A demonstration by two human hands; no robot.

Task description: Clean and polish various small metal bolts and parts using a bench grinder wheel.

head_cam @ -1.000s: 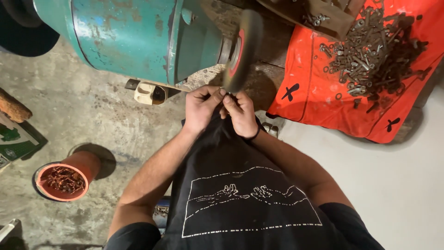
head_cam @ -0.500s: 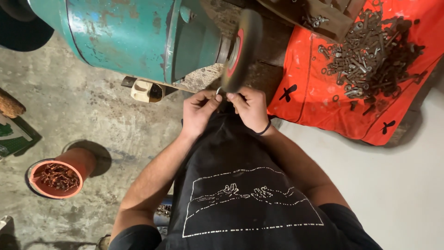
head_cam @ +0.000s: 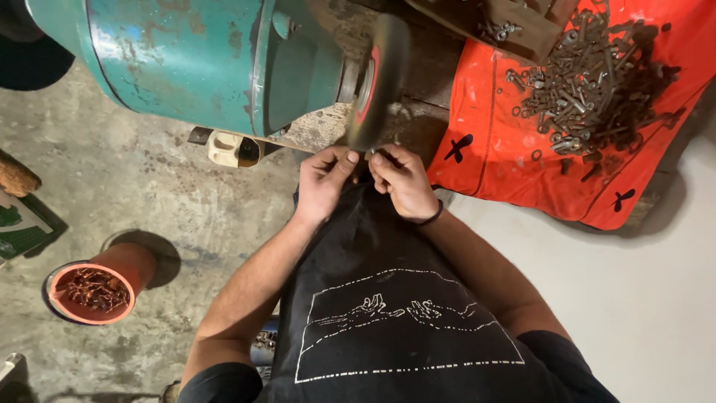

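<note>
Just beyond the fingertips of both hands spins a dark grinding wheel (head_cam: 375,78) with a red centre disc, mounted on the end of a worn teal motor housing (head_cam: 186,63). Both hands meet right under the wheel's lower edge: the left hand (head_cam: 326,181) and the right hand (head_cam: 401,179) each have thumb and fingers pressed together, pinching a small metal piece (head_cam: 366,154) between them; it is too small to tell what it is. A dark band circles the right wrist. Off to the right of the right hand an orange sheet (head_cam: 507,149) with black cross marks lies spread out, carrying a heap of dark bolts and nuts (head_cam: 597,82). Well to the left of the left hand, on the concrete floor (head_cam: 149,194), stands an orange pot (head_cam: 93,287) of rusty scraps, and a green flat package (head_cam: 19,231) lies at the picture's edge.
</note>
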